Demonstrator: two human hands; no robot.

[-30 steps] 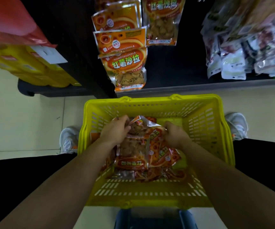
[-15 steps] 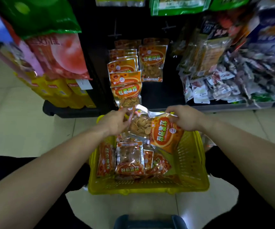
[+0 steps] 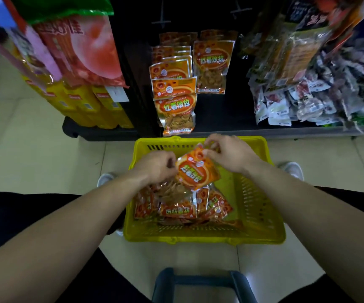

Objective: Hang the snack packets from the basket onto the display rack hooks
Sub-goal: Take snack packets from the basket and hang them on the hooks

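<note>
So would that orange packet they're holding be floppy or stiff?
Probably floppy: the packet hangs tilted from the pinch of the right hand at its top corner. Likely light, since a mere pinch carries it. Its glossy film may be slippery.

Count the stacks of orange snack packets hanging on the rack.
2. The left stack cascades down to just above the yellow basket; the right stack hangs beside it, ending higher. Packets behind the front ones may be hidden.
</note>
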